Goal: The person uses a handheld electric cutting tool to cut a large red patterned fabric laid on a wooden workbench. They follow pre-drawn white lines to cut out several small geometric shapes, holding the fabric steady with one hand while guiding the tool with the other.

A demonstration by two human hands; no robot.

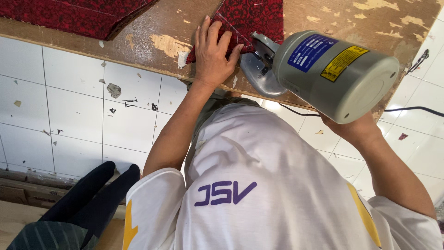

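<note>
Red patterned cloth [74, 16] lies at the far left of the worn wooden table [152, 34]. A second red cloth [249, 21], marked with pale lines, lies further right on the same table. The left hand [213, 51] presses flat on its edge, fingers spread, gripping nothing. Just right of it, the grey cutter [323, 69] stands on the cloth, its metal base touching the fingertips. The right hand [356, 127] is at the cutter's rear, mostly hidden; its grip cannot be told. A black cable [411, 109] runs right over white tiles [74, 111].
</note>
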